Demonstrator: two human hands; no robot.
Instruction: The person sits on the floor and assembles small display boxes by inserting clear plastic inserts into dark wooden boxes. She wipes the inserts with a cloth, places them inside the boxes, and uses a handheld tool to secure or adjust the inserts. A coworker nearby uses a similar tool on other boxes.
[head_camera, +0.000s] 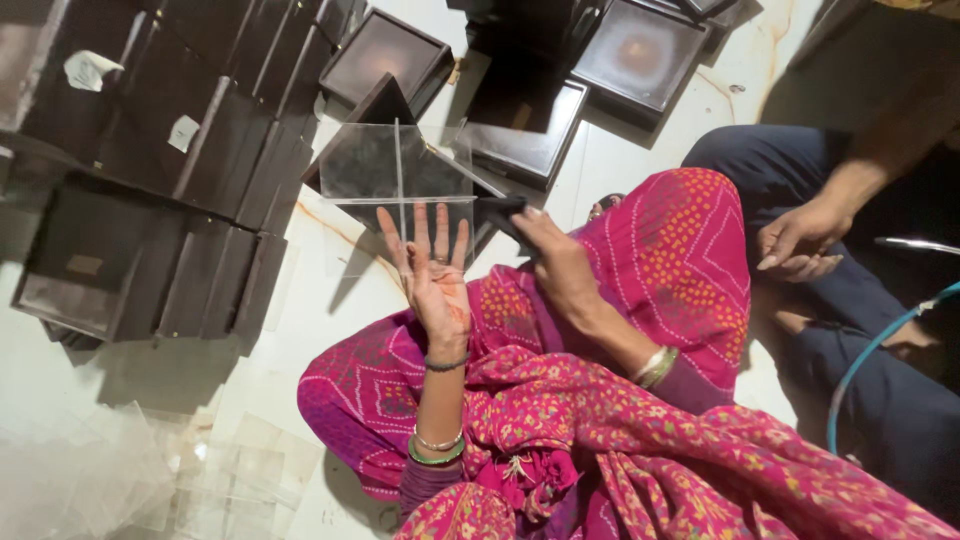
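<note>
Left hand (437, 278): palm up, fingers spread apart and flat, supporting a clear glass sheet (400, 190) from beneath; nothing is clamped.
Glass sheet: square, transparent, resting on the left fingertips and extending beyond them, away from the wrist.
Right hand (560, 262): fingers closed together around a small dark tool (500, 210), whose tip meets the near right corner of the glass.
Dark frames (150, 170): stacked on the floor beyond and to the left of the left hand; more lie beyond the right hand.
Loose glass sheets (200, 470): piled on the floor left of the left forearm.
Other person's hand (800, 240): well right of the right hand, resting on a dark trouser knee.
</note>
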